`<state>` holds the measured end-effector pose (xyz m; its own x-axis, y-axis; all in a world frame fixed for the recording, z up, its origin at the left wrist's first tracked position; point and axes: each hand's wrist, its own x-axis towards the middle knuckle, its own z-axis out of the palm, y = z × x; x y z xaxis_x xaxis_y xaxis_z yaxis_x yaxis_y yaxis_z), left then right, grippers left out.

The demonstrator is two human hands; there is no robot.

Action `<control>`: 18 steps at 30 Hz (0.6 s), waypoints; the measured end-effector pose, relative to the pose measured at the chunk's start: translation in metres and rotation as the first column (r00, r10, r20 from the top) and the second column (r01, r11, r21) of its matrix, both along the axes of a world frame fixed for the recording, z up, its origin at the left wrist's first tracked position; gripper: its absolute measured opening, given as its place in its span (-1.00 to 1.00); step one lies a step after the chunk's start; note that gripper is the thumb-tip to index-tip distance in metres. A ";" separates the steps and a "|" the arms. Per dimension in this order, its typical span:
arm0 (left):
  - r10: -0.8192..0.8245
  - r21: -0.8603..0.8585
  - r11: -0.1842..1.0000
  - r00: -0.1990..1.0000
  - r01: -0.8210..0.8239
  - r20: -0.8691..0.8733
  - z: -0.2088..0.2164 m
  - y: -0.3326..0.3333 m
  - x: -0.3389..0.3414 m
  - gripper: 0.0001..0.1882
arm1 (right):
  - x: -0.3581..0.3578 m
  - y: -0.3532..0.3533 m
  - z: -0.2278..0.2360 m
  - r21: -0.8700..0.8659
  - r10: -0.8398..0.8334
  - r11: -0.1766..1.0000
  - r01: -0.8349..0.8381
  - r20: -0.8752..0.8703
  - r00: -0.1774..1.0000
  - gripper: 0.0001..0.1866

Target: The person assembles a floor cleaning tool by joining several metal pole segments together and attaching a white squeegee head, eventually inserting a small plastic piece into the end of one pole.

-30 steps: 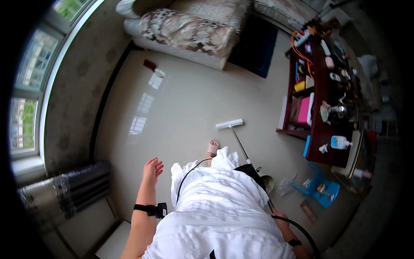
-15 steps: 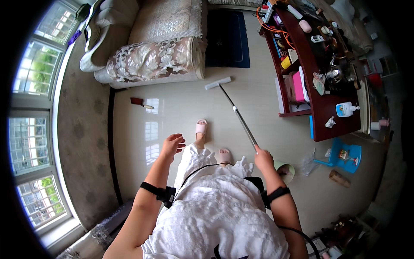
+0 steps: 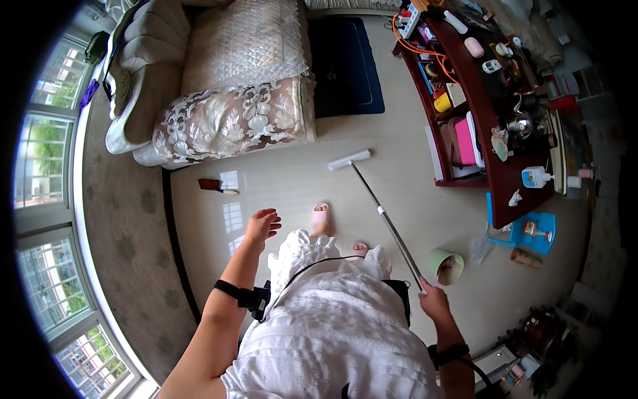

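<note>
My right hand (image 3: pixel 434 298) is closed round the top of the grey handle of a mop (image 3: pixel 393 235). Its white, bar-shaped head (image 3: pixel 349 159) rests on the tiled floor, ahead of my feet. My left hand (image 3: pixel 264 225) hangs in the air to the left of my white clothing, holding nothing, its fingers loosely bent and apart. Below it lies the pale glossy floor (image 3: pixel 279 179). My feet in pink slippers (image 3: pixel 320 214) stand between the two hands. A brush with a dark red head (image 3: pixel 209 184) lies on the floor to the left.
A sofa with a patterned cover (image 3: pixel 232 123) stands ahead on the left, beside a dark blue mat (image 3: pixel 345 73). On the right is a dark red table (image 3: pixel 488 169) loaded with items. A green bin (image 3: pixel 438 261) and a blue plastic stool (image 3: pixel 543 229) stand near my right hand.
My right hand has moved back and to the right, drawing the mop nearer to me. The mop head now lies farther from the mat. My left hand stays raised and open.
</note>
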<state>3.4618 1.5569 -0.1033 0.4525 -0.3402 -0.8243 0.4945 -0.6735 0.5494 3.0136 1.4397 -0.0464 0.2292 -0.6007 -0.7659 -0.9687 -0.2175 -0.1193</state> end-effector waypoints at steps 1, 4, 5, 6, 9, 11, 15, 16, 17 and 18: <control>-0.011 0.007 1.000 1.000 0.011 -0.016 -0.005 -0.003 0.006 -0.67 | 0.013 0.011 -0.003 -0.036 -0.048 0.998 0.048 0.009 0.999 -0.40; -0.044 0.008 0.999 0.997 0.045 -0.069 -0.008 -0.017 0.016 -0.67 | 0.090 -0.001 -0.007 0.041 -0.020 0.999 0.015 0.123 0.992 -0.46; -0.054 0.003 0.999 0.995 0.054 -0.086 -0.009 -0.022 0.017 -0.67 | 0.119 -0.010 -0.011 0.097 -0.079 0.993 0.064 0.157 0.984 -0.47; -0.090 -0.009 0.996 0.993 0.090 -0.070 -0.011 -0.027 0.021 -0.66 | 0.142 -0.021 -0.021 0.072 -0.079 0.995 0.068 0.170 0.982 -0.47; -0.164 -0.021 0.986 0.986 0.163 -0.028 -0.006 -0.046 0.034 -0.65 | 0.196 -0.054 -0.043 0.010 -0.052 0.999 0.051 0.193 0.980 -0.46; -0.150 -0.025 0.988 0.989 0.150 -0.004 -0.007 -0.050 0.039 -0.66 | 0.209 -0.070 -0.054 0.023 -0.109 0.994 0.107 0.106 0.988 -0.47; -0.144 -0.032 0.989 0.990 0.144 -0.001 -0.007 -0.060 0.045 -0.67 | 0.155 -0.058 -0.056 0.014 -0.124 0.992 0.125 -0.034 0.992 -0.48; -0.148 -0.018 0.989 0.989 0.148 -0.023 -0.012 -0.059 0.044 -0.68 | 0.122 -0.042 -0.058 0.015 -0.100 0.995 0.102 -0.105 0.989 -0.48; -0.155 -0.008 0.988 0.987 0.154 -0.044 -0.020 -0.060 0.044 -0.68 | 0.085 -0.020 -0.054 0.024 -0.095 0.995 0.099 -0.126 0.988 -0.48; -0.163 0.002 0.986 0.984 0.164 -0.067 -0.025 -0.063 0.041 -0.68 | 0.054 0.003 -0.041 0.071 -0.100 0.991 0.117 -0.209 0.973 -0.43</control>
<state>3.5031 1.4940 -0.1288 0.3351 -0.3989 -0.8536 0.4125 -0.7524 0.5135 3.0676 1.4429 -0.0877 -0.0004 -0.5465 -0.8374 -0.9917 -0.1073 0.0705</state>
